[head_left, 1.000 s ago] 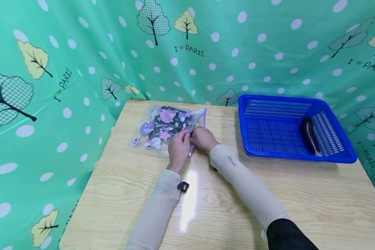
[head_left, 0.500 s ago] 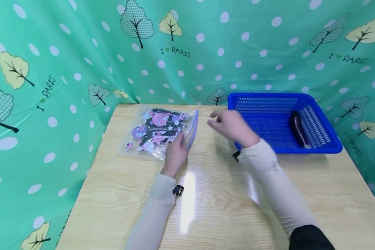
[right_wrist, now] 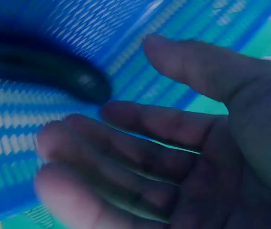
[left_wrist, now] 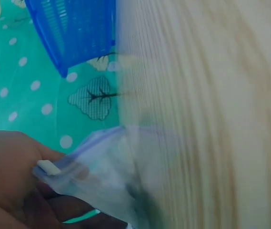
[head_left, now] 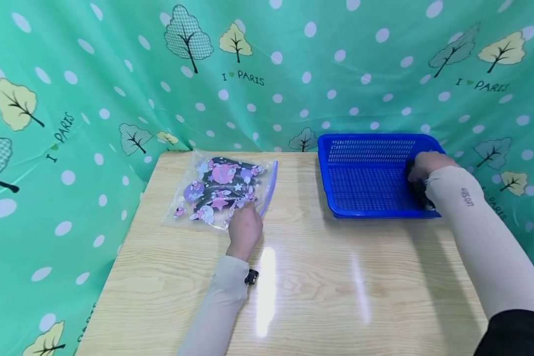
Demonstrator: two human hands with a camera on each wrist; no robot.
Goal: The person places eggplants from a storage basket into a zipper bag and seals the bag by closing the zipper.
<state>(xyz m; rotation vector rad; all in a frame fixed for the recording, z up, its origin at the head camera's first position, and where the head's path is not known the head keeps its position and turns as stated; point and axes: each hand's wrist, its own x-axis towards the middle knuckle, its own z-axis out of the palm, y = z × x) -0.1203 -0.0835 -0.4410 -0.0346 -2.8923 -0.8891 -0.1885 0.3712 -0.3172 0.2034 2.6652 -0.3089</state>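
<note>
A clear zip bag [head_left: 224,174] printed with pink and purple cartoon figures lies on the table at the left, with dark, long things inside. My left hand [head_left: 245,228] pinches its purple zip edge; a white slider [left_wrist: 48,167] shows by the thumb in the left wrist view. Over the right side of the blue plastic basket [head_left: 382,214], my right hand [head_left: 430,165] reaches in above a dark purple eggplant [head_left: 420,195]. In the right wrist view its fingers are spread and relaxed, and the eggplant's rounded end [right_wrist: 85,83] lies just beyond the fingertips.
The wooden table [head_left: 320,282] carries the bag at left and the basket at back right. A green printed curtain [head_left: 258,59] hangs behind and along the left side. The basket's raised walls surround the eggplant.
My right hand has left the bag's zip edge and travelled right into the basket above the eggplant. The left hand stays at the bag. The head view has shifted slightly.
</note>
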